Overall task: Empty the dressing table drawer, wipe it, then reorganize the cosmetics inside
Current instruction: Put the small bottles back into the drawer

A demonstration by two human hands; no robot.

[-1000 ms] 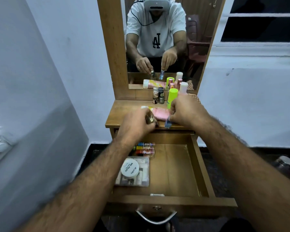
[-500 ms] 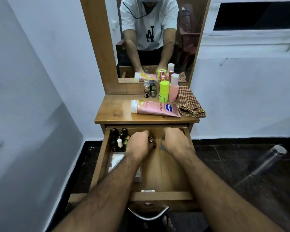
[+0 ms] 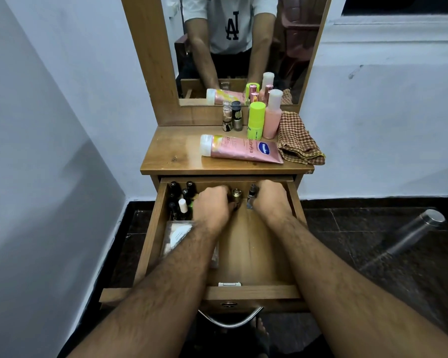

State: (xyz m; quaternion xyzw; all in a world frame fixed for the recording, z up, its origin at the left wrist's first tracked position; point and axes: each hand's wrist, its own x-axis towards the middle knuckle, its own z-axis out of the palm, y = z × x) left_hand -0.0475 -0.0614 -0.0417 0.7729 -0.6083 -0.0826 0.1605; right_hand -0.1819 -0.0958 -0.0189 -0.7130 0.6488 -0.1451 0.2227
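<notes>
Deep at the back of the open drawer we had both hands down among the cosmetics. Our left hand was curled around a small gold-capped bottle, standing it upright on the drawer floor just beside the cluster of dark nail polish bottles in the back left corner. Our right hand pinched a slim clear vial, also upright, close to the right of the gold-capped one. Neither set of fingers was spread; both were closed on their bottles.

We judged these little bottles to be light, hard and probably glass, smooth enough to slip and narrow enough to topple into their neighbours. Holding them low on the body, not by the cap, seemed the safer way to set them down.

A clear plastic box lay near the drawer's left wall, partly under our forearm. On the tabletop the pink tube, green bottle, pink bottle and checked cloth waited.
</notes>
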